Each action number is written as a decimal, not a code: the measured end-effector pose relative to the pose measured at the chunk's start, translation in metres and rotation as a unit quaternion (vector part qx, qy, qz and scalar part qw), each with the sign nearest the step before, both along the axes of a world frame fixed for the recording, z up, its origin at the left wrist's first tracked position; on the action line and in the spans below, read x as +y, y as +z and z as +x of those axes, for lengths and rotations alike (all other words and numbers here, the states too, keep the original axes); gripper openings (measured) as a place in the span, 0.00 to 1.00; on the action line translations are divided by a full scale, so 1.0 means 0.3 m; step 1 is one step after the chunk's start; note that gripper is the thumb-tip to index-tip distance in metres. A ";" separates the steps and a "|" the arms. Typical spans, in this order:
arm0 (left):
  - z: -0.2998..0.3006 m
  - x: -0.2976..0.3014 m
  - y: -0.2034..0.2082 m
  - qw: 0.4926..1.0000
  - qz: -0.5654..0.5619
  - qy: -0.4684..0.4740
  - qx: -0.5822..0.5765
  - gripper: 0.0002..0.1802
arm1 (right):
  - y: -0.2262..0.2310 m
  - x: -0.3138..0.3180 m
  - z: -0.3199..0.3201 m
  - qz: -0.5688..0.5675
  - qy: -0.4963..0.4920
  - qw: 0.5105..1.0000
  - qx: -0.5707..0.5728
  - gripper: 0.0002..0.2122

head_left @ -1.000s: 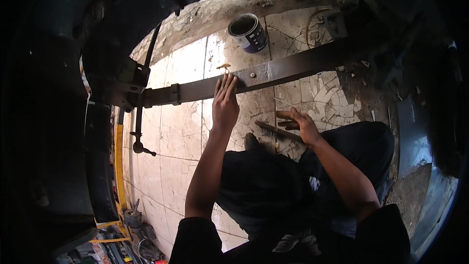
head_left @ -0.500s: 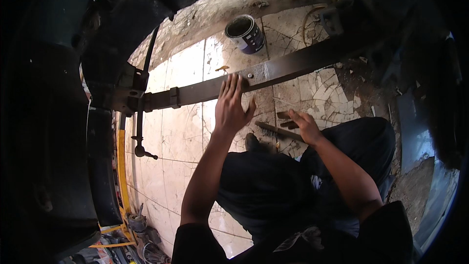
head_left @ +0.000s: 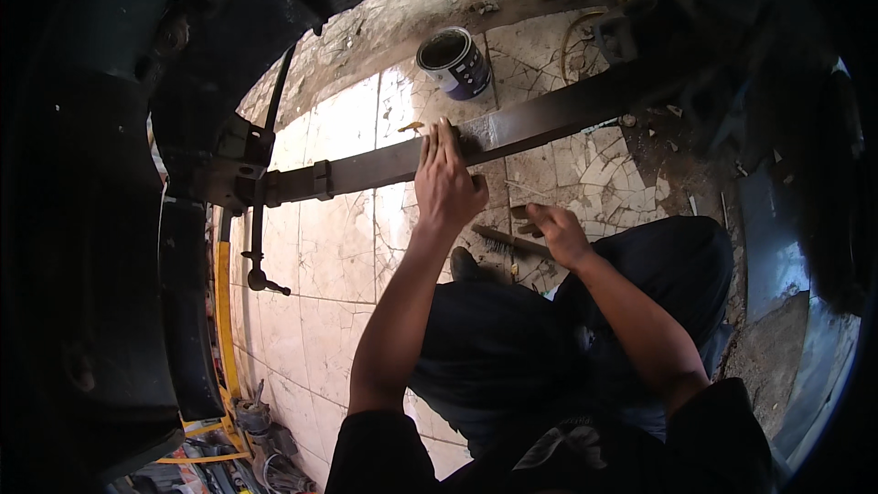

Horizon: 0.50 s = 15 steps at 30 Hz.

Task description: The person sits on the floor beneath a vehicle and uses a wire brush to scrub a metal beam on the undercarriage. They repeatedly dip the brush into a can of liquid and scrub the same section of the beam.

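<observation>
My left hand [head_left: 448, 185] lies with fingers stretched out on the long dark metal bar [head_left: 370, 170], which looks like a leaf spring and crosses in front of me. The thumb stands apart from the fingers. Near my right knee, my right hand [head_left: 558, 234] hovers with loosely bent fingers apart, and the fingertips look darkened. Just beneath it is a wire brush [head_left: 508, 240], its bristles downward and its far end hidden by the hand; the brush does not appear gripped. Beyond the bar a tin can [head_left: 454, 64] with a dark inside stands upright on the tiles.
A thin rod with a jointed end [head_left: 263, 282] hangs at left, beside a yellow frame [head_left: 224, 311]. Greasy metal parts [head_left: 265, 439] lie at lower left. Cracked tiles [head_left: 604, 178] cover the floor. A small yellow piece [head_left: 411, 127] lies past the bar. Dark vehicle parts [head_left: 219, 37] surround the view.
My left hand has slid a little right and farther away along the bar, its fingers drawn closer together. My right hand has shifted slightly left, its fingers more bent.
</observation>
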<state>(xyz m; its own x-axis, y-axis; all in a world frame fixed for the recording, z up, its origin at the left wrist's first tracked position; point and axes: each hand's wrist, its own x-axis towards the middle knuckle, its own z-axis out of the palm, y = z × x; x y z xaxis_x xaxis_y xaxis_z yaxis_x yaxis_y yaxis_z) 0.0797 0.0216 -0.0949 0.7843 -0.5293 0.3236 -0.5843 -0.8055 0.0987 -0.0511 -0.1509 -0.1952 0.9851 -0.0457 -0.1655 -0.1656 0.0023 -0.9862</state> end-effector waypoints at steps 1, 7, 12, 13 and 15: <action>-0.031 0.002 -0.008 1.000 0.012 -0.013 0.006 0.54 | -0.025 0.011 0.008 -0.006 -0.003 0.999 -0.034 0.31; -0.036 0.045 -0.002 0.999 -0.006 -0.013 0.031 0.54 | 0.007 -0.004 0.014 -0.096 0.038 0.994 -0.024 0.28; -0.070 -0.005 -0.003 1.000 -0.011 -0.019 -0.003 0.52 | 0.001 0.011 0.008 -0.094 0.047 0.993 -0.053 0.24; -0.083 -0.002 -0.005 1.000 -0.008 -0.028 -0.007 0.52 | -0.007 0.007 0.006 -0.101 0.054 0.992 -0.057 0.25; -0.078 0.011 -0.003 0.999 -0.008 -0.030 -0.007 0.53 | -0.027 -0.003 0.006 -0.113 0.057 0.991 -0.048 0.26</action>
<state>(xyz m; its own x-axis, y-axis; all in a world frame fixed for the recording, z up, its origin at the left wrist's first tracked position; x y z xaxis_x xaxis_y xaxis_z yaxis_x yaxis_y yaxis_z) 0.0564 0.0248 -0.0958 0.7464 -0.5702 0.3431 -0.6332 -0.7671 0.1027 -0.0493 -0.1519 -0.2033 0.9968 0.0413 -0.0680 -0.0566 -0.2327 -0.9709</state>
